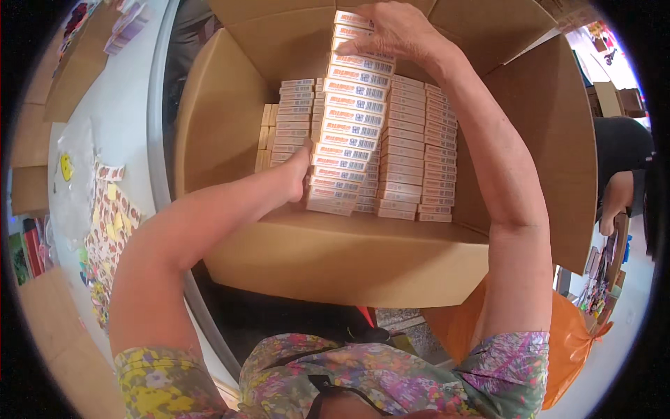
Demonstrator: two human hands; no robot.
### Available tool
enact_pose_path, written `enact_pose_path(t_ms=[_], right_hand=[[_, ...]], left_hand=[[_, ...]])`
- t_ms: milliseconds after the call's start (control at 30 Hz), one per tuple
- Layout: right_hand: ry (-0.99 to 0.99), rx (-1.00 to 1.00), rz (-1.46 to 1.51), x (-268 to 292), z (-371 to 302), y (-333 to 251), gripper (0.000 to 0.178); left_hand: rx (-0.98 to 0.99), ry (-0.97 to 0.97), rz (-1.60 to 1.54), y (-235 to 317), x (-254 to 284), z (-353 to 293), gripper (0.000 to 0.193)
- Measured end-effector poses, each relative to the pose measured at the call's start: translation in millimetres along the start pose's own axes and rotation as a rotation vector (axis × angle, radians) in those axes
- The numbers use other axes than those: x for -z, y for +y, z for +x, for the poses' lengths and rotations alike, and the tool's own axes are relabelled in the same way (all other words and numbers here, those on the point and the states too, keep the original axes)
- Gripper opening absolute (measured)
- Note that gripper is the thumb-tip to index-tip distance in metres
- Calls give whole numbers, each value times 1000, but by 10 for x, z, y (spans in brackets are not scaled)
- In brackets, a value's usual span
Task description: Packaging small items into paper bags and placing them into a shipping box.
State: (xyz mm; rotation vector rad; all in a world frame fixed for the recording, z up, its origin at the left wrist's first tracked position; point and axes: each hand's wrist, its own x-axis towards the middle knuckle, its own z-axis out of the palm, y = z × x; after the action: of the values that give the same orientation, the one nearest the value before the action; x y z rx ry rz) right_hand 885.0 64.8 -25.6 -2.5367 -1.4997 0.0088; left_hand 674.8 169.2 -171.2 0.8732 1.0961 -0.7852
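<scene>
A long row of small, flat white-and-orange boxes (352, 115) with printed ends and barcodes is held slantwise over an open cardboard carton (342, 258). At the far end of this row, my right hand (398, 31) is closed over it, thumb on the near side. My left hand (299, 171) grips the near end from the left; most of its fingers are hidden behind the boxes. Inside the carton, further rows of similar boxes (403, 153) stand to the right. More stacked boxes (293, 115) are on the left, partly covered by the held row.
Carton flaps (541, 140) stand up at the right and far sides. To the left is a pale table (139, 146) with a clear plastic bag (73, 188) and patterned pieces (112, 209). An orange bag (565, 342) lies at the lower right. Another person's hand (615, 199) shows at the right.
</scene>
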Motion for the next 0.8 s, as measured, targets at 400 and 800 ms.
enact_pose_path(t_ms=[400, 800], right_hand=[[-424, -175, 263, -1228, 351, 609, 65], [-437, -178, -72, -2090, 173, 732, 65]], left_hand=[[227, -297, 174, -176, -47, 733, 106], [-140, 219, 440, -189, -139, 1027, 78]])
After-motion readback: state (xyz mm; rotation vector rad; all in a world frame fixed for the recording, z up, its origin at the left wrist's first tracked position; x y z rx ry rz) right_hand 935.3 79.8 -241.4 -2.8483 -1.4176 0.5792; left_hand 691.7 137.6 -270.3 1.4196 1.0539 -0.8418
